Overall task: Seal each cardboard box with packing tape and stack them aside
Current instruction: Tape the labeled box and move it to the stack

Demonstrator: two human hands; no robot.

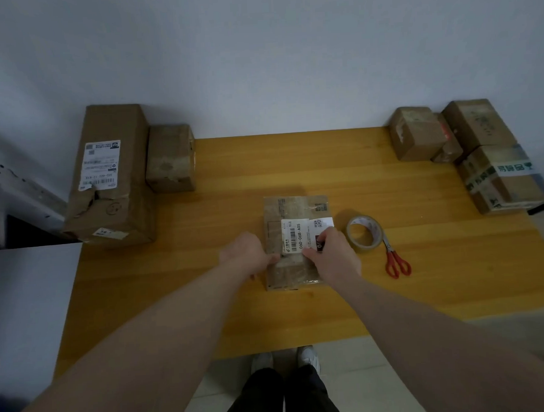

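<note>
A small flat cardboard box with a white shipping label lies in the middle of the wooden table. My left hand grips its left side, thumb on the top face. My right hand rests on the near right part of the top, fingers curled onto the label. A roll of clear packing tape lies flat just right of the box. Red-handled scissors lie beside the roll.
A tall box and a smaller box stand at the table's far left. Several boxes cluster at the far right, one with green printed tape. A white wall runs behind.
</note>
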